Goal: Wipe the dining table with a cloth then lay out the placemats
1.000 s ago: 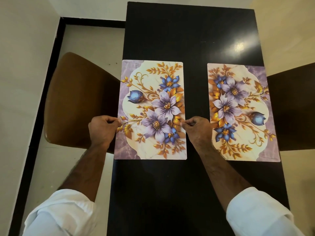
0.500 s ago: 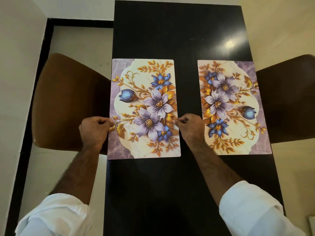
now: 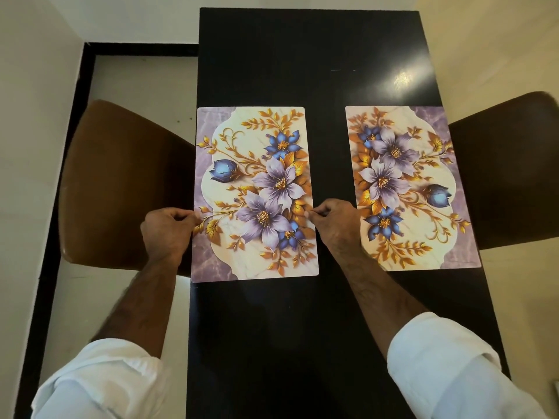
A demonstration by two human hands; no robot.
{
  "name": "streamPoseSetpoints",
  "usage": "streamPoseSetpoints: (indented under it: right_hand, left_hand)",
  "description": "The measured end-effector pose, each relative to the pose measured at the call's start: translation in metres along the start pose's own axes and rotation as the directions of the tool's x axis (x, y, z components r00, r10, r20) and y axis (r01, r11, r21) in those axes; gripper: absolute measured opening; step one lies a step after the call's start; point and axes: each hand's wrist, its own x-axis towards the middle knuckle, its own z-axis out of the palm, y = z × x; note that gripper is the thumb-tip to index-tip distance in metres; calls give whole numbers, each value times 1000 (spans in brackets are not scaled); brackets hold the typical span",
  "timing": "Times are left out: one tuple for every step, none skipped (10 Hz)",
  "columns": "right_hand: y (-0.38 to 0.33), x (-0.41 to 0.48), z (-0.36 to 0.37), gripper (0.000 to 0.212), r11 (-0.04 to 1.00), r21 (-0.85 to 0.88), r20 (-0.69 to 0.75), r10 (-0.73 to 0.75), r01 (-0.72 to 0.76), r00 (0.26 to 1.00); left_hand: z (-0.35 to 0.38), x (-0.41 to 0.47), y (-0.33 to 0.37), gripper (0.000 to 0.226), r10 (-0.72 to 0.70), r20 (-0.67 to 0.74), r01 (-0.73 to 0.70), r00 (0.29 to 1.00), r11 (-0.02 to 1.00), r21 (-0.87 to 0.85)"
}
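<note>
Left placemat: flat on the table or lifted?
Flat and spread: the left placemat lies on the black table with no fold or curled corner visible. The left hand and right hand pinch its side edges.

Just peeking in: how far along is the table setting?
One floral rectangular placemat already lies flat on the glossy black dining table. The left hand and right hand pinch the second floral placemat by its side edges. No cloth shows; whether more mats follow I cannot tell.

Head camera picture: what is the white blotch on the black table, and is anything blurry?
In the head view, the blotch is a light reflecting off the glossy table; the wide lens splays its edges; the left placemat looks sharp.
</note>
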Motion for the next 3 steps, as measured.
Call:
streamPoseSetpoints:
  right_hand:
    - [-1,1,0,23,1000,2,0,1,-1,1000]
    - [-5,-1,-4,24,999,36,19,16,-17,1000]
    - [-4,-13,-13,28,995,80,32,56,-58,998]
  left_hand:
    - [2,2,-4,30,-14,5,14,1000,999,-40]
    - [-3,-2,-2,26,-50,20,52,999,992,-113]
    - [-11,-18,-2,27,-64,-73,52,995,986,-158]
